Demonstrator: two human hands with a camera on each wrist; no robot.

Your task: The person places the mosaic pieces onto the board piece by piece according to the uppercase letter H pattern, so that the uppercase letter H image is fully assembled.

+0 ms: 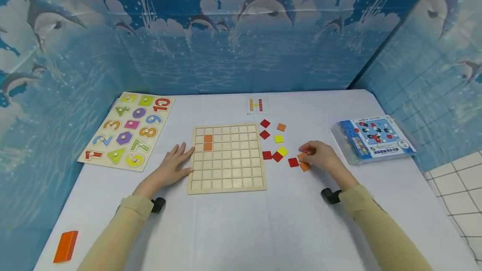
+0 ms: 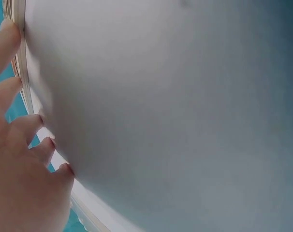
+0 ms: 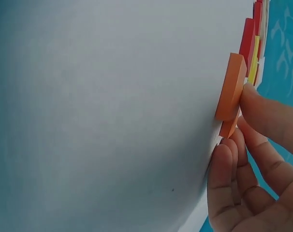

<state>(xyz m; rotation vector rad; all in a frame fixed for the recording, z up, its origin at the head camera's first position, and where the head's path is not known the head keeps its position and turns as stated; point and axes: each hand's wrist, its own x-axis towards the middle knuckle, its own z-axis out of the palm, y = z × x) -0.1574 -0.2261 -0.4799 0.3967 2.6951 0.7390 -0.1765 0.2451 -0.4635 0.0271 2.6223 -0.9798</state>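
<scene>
Right fingers (image 3: pixel 261 151) — half-curled round orange tile (image 3: pixel 228 127)

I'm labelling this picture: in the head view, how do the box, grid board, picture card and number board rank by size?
Largest to smallest:
1. Grid board and number board: too alike to rank
2. Box
3. Picture card

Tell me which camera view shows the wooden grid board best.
The head view: the whole grid board shows, with two orange tiles in its squares. The left wrist view shows only its edge by the left hand; in the right wrist view, a pale sliver at upper right may be it.
</scene>
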